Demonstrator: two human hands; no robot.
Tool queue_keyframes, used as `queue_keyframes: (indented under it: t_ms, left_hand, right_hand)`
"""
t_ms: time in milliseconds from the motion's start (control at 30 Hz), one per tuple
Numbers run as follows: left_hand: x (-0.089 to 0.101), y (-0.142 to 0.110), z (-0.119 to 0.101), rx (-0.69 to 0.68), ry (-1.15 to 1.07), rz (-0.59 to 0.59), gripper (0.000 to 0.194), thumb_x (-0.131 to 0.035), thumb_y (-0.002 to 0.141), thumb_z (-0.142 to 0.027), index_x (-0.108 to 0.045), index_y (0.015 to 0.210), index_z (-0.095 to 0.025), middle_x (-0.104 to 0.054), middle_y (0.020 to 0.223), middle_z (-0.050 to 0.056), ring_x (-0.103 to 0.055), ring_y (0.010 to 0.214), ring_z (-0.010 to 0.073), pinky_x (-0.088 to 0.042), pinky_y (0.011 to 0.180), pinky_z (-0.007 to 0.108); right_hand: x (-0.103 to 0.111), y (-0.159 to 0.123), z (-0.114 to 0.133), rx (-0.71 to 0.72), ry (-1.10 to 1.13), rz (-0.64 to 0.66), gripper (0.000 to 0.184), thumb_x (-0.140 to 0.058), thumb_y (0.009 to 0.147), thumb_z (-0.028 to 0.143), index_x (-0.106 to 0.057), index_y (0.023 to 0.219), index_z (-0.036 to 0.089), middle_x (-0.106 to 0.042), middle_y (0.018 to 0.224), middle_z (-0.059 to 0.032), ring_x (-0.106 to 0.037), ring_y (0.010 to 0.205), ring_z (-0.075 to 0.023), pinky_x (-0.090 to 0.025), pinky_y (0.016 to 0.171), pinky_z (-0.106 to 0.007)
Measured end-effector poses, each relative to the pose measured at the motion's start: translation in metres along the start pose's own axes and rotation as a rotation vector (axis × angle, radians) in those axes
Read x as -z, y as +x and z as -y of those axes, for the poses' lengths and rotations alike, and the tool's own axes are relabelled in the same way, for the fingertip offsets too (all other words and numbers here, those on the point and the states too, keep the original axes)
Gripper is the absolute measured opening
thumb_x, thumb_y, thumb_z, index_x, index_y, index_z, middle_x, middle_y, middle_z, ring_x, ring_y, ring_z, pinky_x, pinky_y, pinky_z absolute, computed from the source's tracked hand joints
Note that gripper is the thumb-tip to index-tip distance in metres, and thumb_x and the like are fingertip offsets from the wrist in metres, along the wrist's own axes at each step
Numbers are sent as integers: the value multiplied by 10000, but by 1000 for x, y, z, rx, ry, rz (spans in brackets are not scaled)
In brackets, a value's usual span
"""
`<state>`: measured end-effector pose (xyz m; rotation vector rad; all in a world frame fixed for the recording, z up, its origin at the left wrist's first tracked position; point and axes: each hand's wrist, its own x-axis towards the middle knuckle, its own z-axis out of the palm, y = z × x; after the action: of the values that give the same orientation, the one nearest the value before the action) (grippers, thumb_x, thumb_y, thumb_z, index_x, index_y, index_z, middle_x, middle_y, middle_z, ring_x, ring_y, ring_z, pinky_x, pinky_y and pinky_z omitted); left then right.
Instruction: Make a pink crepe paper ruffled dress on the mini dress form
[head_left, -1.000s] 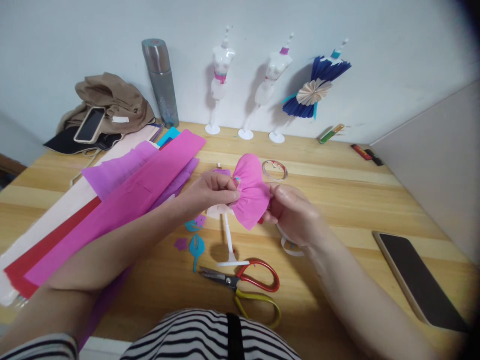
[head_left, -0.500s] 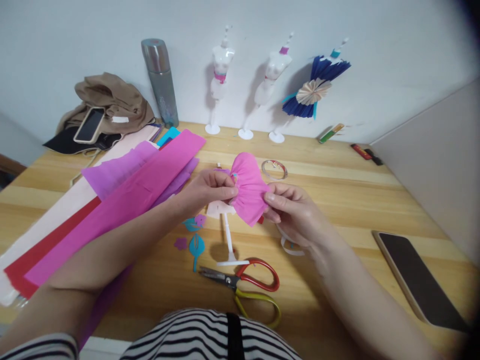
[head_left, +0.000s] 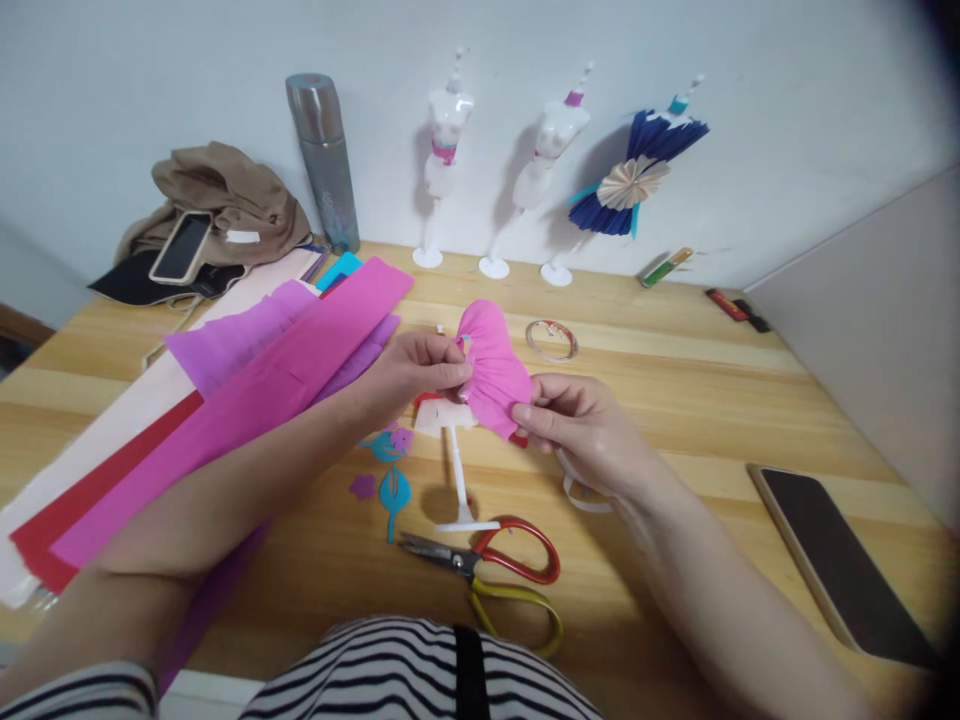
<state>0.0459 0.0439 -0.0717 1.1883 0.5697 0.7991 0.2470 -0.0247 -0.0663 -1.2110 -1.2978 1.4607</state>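
Note:
A gathered piece of pink crepe paper (head_left: 491, 360) is stretched between my two hands above the table. My left hand (head_left: 431, 365) pinches its bunched left edge, where a little clear tape seems to show. At its lower right edge, my right hand (head_left: 570, 420) grips the paper between thumb and fingers. Behind and below it stands a small white mannequin stand (head_left: 459, 475) with pale and red paper around it, its upper part mostly hidden. Scissors (head_left: 465, 565) with one red and one yellow handle lie nearest my body. Blue paper leaves (head_left: 394, 490) and purple paper flowers (head_left: 364, 487) lie left of the stand.
Crepe paper sheets (head_left: 247, 400) cover the left side. Along the wall stand a thermos (head_left: 326, 165), two bare mannequins (head_left: 450, 130) and one in a blue paper dress (head_left: 622, 190). A tape roll (head_left: 551, 341) lies beyond my hands; a phone (head_left: 836, 560) rests at right.
My right hand has shifted slightly left along the pink paper's lower edge, and the paper's lower corner is now folded in. My left hand keeps its pinch.

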Motion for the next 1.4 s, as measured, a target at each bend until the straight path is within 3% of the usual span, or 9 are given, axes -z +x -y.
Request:
queue_keyframes:
  t_ms: [233,500,733,867,1000,1100,1200,1300,1400]
  left_hand:
    - [0,1,-1,55,26,-8,317,-847,654,-357,-632,628,-125,-647,569,-8,-619,530,85,-543,588,213]
    - [0,0,-3,5,85,-23,251,-793,717,-298,-630,640,-122,-648,585,-4,-626,558,86,-544,615,217]
    - [-1,-1,-3,-23,22,-47,264,-805,711,-320,-639,643,-126,-646,601,2,-605,575,87,-513,616,218]
    - [-2,-2,-2,-23,-30,-57,292,-811,709,-355,-645,640,-125,-654,607,10,-600,563,87,-502,612,223]
    - [-3,-2,-5,-13,-31,-42,330,-809,699,-397,-635,637,-124,-637,591,5,-592,556,87,-499,610,227]
    - [-2,-4,-10,-15,44,21,327,-804,690,-388,-617,631,-127,-603,588,-13,-562,562,77,-469,594,213]
    - [-2,-8,-19,-24,183,127,273,-773,702,-315,-591,610,-134,-552,598,-31,-494,569,63,-397,554,196]
    - [-2,-13,-31,-70,372,298,214,-710,724,-224,-560,593,-147,-510,615,-34,-444,589,73,-358,553,211]
    - [-3,-16,-40,-143,582,532,188,-653,726,-129,-539,581,-163,-479,634,-30,-428,611,92,-355,598,247]
  right_hand:
    - [2,1,4,5,-7,-2,364,-822,717,473,-606,613,200,-502,532,28,-352,482,-86,-216,457,-266]
    - [2,0,9,9,-59,76,382,-784,733,554,-667,681,194,-555,591,0,-414,498,-102,-284,466,-271]
    - [-10,-1,0,-20,-28,46,301,-816,710,450,-660,685,194,-550,573,27,-390,464,-82,-311,452,-248]
    - [-12,-4,-1,79,-96,17,284,-785,753,459,-660,739,205,-515,575,36,-409,517,-105,-328,493,-256]
    - [-6,-8,9,369,-434,-7,274,-704,852,366,-616,654,198,-480,560,30,-383,514,-103,-294,490,-267]
    - [8,-14,19,553,-576,-19,229,-672,883,304,-647,679,203,-562,593,8,-448,513,-112,-336,489,-276]
    - [25,-17,26,618,-469,-235,154,-650,913,340,-705,794,259,-648,683,-22,-550,592,-163,-422,535,-312]
    - [34,-13,23,555,-385,-332,154,-664,898,438,-749,938,317,-703,864,-65,-623,761,-226,-508,702,-398]
    - [32,-3,11,388,-219,-202,341,-664,860,566,-735,1079,314,-714,1086,-73,-646,980,-263,-524,828,-418]
